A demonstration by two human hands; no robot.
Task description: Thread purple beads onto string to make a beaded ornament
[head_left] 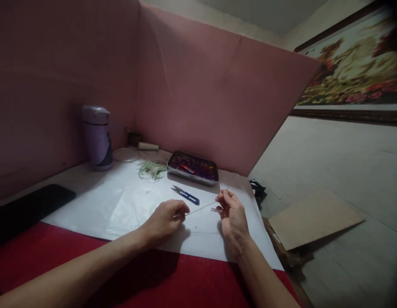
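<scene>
A thin pale cord [201, 208] runs taut between my two hands, above the white sheet [127, 214]. My left hand [168, 219] pinches its left end, fingers closed. At the other end my right hand [230, 214] holds the cord between thumb and fingertips; a small clear piece [214, 209] shows beside its lower fingers. Blue thread snips [186, 195] lie just beyond the hands. Behind them stands a metal tray [193, 176] of dark purple beads with a red item in it. A tangle of greenish cord [152, 170] lies left of the tray.
A purple bottle [97, 141] stands at the back left, near a wooden roller-like piece [148, 146]. The black flat object [31, 209] lies at the left edge. Pink panels [211, 94] rise behind the table. Cardboard [313, 220] is on the floor at right.
</scene>
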